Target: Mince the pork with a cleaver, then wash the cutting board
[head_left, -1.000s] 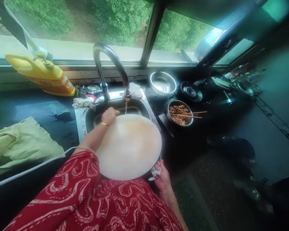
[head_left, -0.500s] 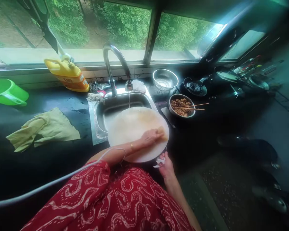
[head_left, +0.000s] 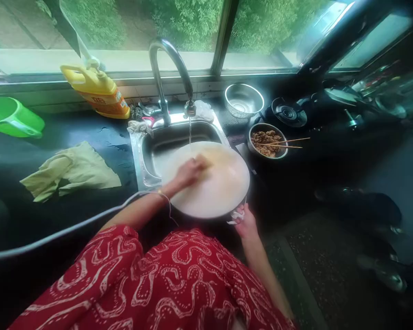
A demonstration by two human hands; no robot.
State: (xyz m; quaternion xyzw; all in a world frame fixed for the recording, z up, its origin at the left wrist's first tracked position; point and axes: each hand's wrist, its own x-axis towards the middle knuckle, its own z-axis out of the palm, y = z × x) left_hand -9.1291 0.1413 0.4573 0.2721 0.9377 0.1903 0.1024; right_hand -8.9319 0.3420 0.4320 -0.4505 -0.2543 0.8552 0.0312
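Observation:
A large round white board, probably a chopping board, lies tilted over the front of the steel sink. My left hand, a little blurred, is closed on a tan sponge-like pad and presses it on the board's upper left part. At the lower right rim, my right hand grips the board's edge, with a crumpled white scrap at the fingers. Water runs from the curved faucet behind the board's far edge.
A yellow jug, a green basin and a yellowish cloth are on the left. To the right stand a steel colander, a bowl of food with chopsticks and a gas burner. A white cable crosses my left forearm.
My left hand has swept the pad from the board's right side to its upper left. The right hand keeps its hold at the rim. The view has shifted slightly.

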